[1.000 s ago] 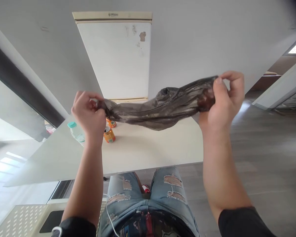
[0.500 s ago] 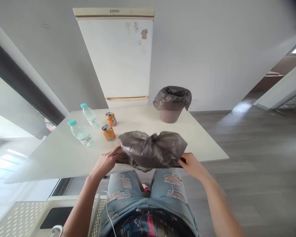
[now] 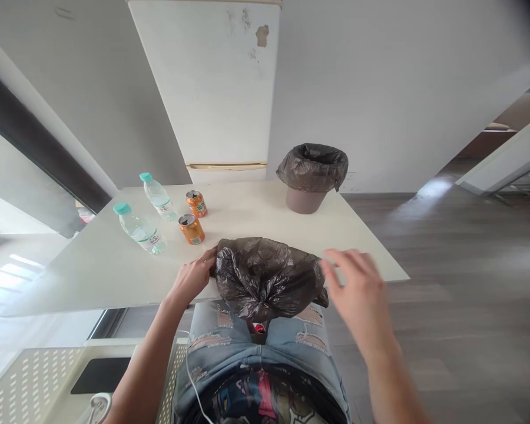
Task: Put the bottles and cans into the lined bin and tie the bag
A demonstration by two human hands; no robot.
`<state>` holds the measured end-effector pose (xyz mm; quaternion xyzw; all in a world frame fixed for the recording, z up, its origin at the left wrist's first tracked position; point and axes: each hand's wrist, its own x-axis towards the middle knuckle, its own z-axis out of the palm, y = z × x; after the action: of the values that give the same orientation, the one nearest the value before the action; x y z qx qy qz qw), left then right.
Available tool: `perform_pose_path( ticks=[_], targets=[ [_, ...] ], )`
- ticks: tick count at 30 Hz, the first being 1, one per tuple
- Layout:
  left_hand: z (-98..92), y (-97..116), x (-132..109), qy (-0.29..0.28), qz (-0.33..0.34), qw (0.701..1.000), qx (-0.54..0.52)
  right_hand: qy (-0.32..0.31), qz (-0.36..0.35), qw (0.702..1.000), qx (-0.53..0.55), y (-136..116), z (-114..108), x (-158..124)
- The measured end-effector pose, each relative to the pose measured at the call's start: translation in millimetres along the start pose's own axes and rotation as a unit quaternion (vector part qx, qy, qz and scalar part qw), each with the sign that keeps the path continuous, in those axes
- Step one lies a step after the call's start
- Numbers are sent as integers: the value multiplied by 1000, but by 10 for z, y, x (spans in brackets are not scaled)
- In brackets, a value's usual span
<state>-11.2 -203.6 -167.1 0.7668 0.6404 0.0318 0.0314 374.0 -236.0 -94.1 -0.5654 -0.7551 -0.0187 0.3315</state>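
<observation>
A dark, crinkled plastic bag (image 3: 269,277) lies spread over something at the near edge of the white table, hiding what is beneath. My left hand (image 3: 193,278) has its fingers closed on the bag's left edge. Just off the bag's right side, my right hand (image 3: 355,282) is raised with fingers apart, holding nothing and slightly blurred. To the left stand two orange cans (image 3: 191,229) (image 3: 196,204). Two clear bottles with teal caps (image 3: 140,231) (image 3: 159,197) are beyond them at the left.
A brown bin (image 3: 304,201) lined with a dark bag stands at the table's far right. Behind the white table (image 3: 242,206) is a white fridge (image 3: 212,82). A black phone-like slab (image 3: 101,375) lies on a perforated surface at lower left.
My right hand has let go of the bag's right side and lifted up and outward. The bag has tilted toward me, its gathered part now lower. The view has tipped down slightly.
</observation>
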Motion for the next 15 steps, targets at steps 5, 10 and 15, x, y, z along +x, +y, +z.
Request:
perform_pose_path(
  ticks=[5, 10, 15],
  targets=[
    [19, -17, -4, 12, -10, 1000, 0, -193, -188, 962, 48, -656, 573, -220],
    [-3, -72, -40, 45, -18, 999, -23, -176, -66, 963, 194, -491, 649, 102],
    [-58, -181, -60, 194, -26, 963, -185, -114, 133, 897, 405, -220, 5, 802]
  ],
)
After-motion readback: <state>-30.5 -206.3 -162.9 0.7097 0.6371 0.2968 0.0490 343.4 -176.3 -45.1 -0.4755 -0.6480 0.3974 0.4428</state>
